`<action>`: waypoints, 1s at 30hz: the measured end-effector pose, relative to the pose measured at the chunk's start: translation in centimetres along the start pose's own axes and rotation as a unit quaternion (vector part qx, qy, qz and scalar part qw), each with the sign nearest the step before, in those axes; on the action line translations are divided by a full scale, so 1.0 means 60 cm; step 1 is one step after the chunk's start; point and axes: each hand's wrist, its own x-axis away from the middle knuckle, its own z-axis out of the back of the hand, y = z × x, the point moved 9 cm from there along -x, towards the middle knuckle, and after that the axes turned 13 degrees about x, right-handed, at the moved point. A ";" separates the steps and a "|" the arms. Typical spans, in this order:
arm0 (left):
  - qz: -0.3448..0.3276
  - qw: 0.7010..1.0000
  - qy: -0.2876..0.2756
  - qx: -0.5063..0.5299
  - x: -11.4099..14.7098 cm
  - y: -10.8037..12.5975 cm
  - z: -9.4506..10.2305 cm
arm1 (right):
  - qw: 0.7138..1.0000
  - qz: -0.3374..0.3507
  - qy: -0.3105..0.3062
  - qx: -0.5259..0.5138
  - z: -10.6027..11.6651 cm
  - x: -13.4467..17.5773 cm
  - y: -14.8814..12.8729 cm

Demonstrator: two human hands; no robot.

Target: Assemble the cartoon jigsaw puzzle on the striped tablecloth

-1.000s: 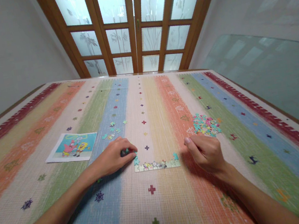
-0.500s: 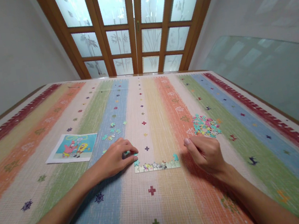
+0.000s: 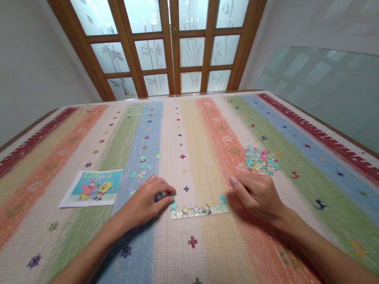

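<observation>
Head view: our left hand (image 3: 152, 198), curled at puzzle border (image 3: 199, 211), hold indiscernible; our right hand (image 3: 260, 195), fisted, near heaped pieces (image 3: 261, 159).

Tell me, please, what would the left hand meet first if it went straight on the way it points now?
With its fingers by the left side of the partly joined puzzle, the left hand would probably meet the right hand first, though depth is unclear.

A striped tablecloth (image 3: 223, 261) and glazed doors (image 3: 167, 30) suggest home.
</observation>
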 end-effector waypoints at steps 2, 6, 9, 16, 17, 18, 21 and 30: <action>-0.006 0.999 0.029 -0.012 -0.001 0.005 0.017 | 1.000 -0.004 -0.015 0.005 -0.005 0.001 0.002; -0.007 0.991 0.125 -0.052 0.005 -0.002 0.078 | 0.999 -0.010 -0.036 0.011 -0.012 0.002 0.004; 0.018 0.984 0.156 -0.089 0.015 -0.023 0.113 | 0.999 -0.011 -0.046 0.011 -0.015 0.002 0.003; 0.091 0.978 0.132 -0.132 0.028 -0.065 0.124 | 0.998 -0.020 -0.055 0.003 -0.017 0.003 0.007; 0.093 0.979 0.123 -0.135 0.028 -0.067 0.118 | 0.998 -0.021 -0.055 0.002 -0.017 0.002 0.007; 0.092 0.980 0.114 -0.138 0.026 -0.068 0.113 | 0.998 -0.023 -0.054 0.001 -0.017 0.002 0.008; 0.091 0.980 0.099 -0.147 0.023 -0.072 0.100 | 0.998 -0.023 -0.051 -0.001 -0.016 0.002 0.007; 0.122 0.980 0.108 -0.115 0.022 -0.088 0.093 | 0.999 -0.015 -0.041 0.007 -0.013 0.001 0.002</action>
